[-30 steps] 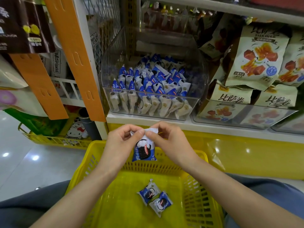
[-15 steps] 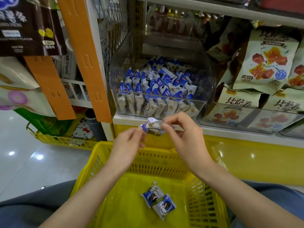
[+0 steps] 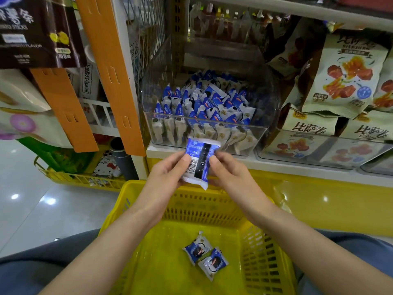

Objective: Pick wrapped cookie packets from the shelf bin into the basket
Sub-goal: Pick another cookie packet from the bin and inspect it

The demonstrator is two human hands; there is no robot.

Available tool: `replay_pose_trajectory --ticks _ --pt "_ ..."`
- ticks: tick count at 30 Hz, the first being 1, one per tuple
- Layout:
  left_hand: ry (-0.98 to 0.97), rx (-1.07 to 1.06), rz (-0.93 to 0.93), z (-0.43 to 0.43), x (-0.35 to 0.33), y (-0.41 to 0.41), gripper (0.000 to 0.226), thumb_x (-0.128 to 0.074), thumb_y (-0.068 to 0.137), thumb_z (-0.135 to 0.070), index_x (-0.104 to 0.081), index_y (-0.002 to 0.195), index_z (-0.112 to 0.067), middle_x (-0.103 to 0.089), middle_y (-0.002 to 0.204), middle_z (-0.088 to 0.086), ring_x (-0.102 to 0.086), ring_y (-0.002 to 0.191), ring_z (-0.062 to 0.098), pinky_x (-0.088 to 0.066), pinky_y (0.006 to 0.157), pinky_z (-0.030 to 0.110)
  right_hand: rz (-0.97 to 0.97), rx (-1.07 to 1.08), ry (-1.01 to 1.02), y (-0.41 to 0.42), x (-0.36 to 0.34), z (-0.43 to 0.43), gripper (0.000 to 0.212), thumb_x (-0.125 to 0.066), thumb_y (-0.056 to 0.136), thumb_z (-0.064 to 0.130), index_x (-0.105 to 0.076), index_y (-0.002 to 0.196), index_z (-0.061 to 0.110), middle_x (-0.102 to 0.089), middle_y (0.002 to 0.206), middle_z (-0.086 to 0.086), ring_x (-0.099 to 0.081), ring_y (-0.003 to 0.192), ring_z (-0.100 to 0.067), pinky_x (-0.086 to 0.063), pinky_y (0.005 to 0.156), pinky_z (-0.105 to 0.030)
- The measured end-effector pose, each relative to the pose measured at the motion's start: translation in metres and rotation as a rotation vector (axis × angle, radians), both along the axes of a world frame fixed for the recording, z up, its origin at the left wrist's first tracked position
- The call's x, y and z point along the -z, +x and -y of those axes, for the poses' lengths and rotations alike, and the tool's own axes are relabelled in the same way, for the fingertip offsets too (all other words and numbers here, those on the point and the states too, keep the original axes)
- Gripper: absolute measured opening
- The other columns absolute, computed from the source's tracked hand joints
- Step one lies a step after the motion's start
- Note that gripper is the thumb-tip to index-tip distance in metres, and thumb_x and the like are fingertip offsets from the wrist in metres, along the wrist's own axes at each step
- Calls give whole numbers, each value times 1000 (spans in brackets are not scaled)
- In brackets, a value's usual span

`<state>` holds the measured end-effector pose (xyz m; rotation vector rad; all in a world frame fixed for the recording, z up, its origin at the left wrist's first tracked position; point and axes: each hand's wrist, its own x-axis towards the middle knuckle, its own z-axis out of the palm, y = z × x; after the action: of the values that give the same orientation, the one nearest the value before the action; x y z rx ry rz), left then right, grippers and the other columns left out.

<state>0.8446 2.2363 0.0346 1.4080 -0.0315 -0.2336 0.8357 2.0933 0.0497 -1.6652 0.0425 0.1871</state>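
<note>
A blue and white cookie packet point(image 3: 198, 161) is held upright between both hands, its back seam and barcode facing me. My left hand point(image 3: 168, 172) pinches its left edge and my right hand point(image 3: 228, 172) pinches its right edge, just above the far rim of the yellow basket point(image 3: 148, 213). Two more cookie packets point(image 3: 205, 257) lie on the basket floor. On the shelf behind the hands stands the clear shelf bin point(image 3: 263, 116), filled with several matching packets.
A second clear bin point(image 3: 323, 154) of beige snack bags sits to the right on the white shelf point(image 3: 297, 167). Orange hanging strips point(image 3: 110, 73) hang at the left. Another yellow basket point(image 3: 80, 177) stands on the floor at the left.
The packet was turned over in both hands, from front side out to lying flat to back side out. The hands rose slightly toward the shelf edge.
</note>
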Motion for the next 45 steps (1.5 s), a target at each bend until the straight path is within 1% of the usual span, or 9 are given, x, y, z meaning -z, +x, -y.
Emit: replay_pose_trajectory --ticks 4,10,15,21,31,33,37,41,45 --pt "250 -154 207 3 4 -1 17 -58 88 -22 -54 104 -28 -63 100 -11 -62 82 1 -46 66 9 -111 -30 180 -2 -1 0 24 -44 97 18 -57 115 8 -70 105 -7 -68 90 -14 -56 72 -22" --pt "609 -108 455 8 8 -9 24 -61 72 -45 -46 91 -45 -53 99 -23 -51 93 -8 -37 73 2 -88 61 209 2 2 -1 13 -50 94 20 -50 102 10 -73 77 1 -69 70 -8 -55 58 -20" --pt "576 -84 429 6 12 -6 16 -58 79 -43 -48 92 -42 -59 99 -16 -57 89 -2 -47 72 16 -40 77 84 3 7 -3 21 -53 92 25 -47 104 10 -66 81 0 -63 61 1 -52 54 -16" --pt "597 -39 418 4 17 -6 18 -48 94 -18 -48 98 -36 -61 92 -14 -57 80 -5 -44 63 8 27 52 19 2 14 -4 20 -61 86 22 -44 97 23 -62 100 -4 -65 70 -6 -56 59 -22" --pt "1041 -50 603 -2 18 -9 19 -39 95 -29 -51 99 -14 -55 90 -1 -56 77 19 -47 64 36 42 -102 -235 1 29 -2 25 -63 86 26 -42 100 25 -61 92 8 -68 79 -13 -57 63 -23" --pt "1010 -55 586 -3 19 -8 17 -39 96 -26 -49 94 -13 -57 85 1 -55 74 20 -46 62 36 76 -116 -274 1 29 -2 24 -61 87 27 -41 100 25 -60 91 10 -67 78 -12 -56 63 -21" --pt "863 -106 528 -3 22 -3 10 -44 96 -18 -51 89 -20 -51 72 -10 -49 66 8 -37 57 12 128 -146 -338 4 26 -1 22 -58 89 30 -40 101 26 -57 88 14 -66 76 -9 -57 71 -29" --pt "816 -134 539 -1 23 -3 22 -45 96 -19 -57 114 -18 -59 93 -10 -55 81 4 -36 66 0 215 -143 -481 5 25 2 28 -60 87 35 -41 105 24 -54 84 21 -60 73 -2 -52 71 -23" --pt "817 -157 601 -1 19 -1 17 -48 94 -9 -63 102 -12 -59 86 -9 -53 72 0 -35 66 0 288 -165 -569 2 27 1 35 -58 86 42 -39 109 25 -51 84 23 -60 77 0 -51 70 -20"
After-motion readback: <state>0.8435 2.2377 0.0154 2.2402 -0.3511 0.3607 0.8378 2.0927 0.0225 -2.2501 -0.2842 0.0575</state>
